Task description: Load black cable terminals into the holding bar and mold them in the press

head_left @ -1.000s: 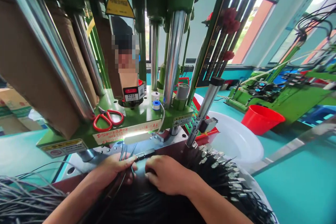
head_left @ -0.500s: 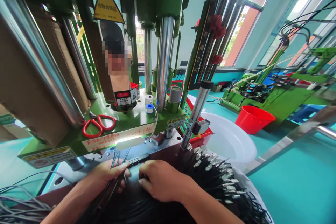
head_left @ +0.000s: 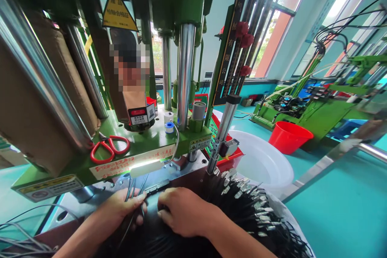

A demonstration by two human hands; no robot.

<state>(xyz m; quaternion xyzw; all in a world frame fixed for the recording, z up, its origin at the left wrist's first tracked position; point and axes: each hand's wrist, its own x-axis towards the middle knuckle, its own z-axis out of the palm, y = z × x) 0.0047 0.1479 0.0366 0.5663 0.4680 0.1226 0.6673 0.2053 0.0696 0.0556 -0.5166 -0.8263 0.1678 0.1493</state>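
My left hand (head_left: 119,206) is closed on several thin grey cables (head_left: 131,187), thumb pressed over them, below the lit white lamp (head_left: 147,168) at the front of the green press. A narrow black bar-shaped piece (head_left: 157,187) extends to the right from my left fingertips; whether they grip it too I cannot tell. My right hand (head_left: 189,211) is curled just below that bar's right end. Its fingertips are turned under, so anything in them is hidden. Under both hands lies a dark mass of black cables (head_left: 169,242).
Red-handled scissors (head_left: 110,148) and a small blue-and-white spool (head_left: 169,127) rest on the press's green plate (head_left: 148,141). Right of my hands, black cables with metal connectors (head_left: 242,197) fan out. A white tub (head_left: 266,161) and red bucket (head_left: 290,137) stand beyond. A person is behind the press.
The camera view has shifted slightly, so the press and scissors sit a little farther left. Both hands keep nearly the same pose around the cables and black bar.
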